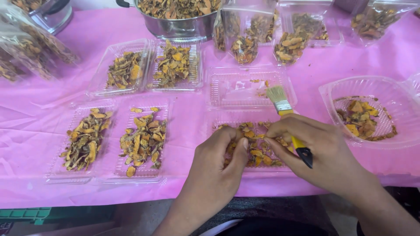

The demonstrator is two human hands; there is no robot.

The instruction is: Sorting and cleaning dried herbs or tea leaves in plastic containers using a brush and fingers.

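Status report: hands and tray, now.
Left hand picking dried orange slices in clear plastic tray. Right hand holds yellow-handled brush. Nothing blocking.
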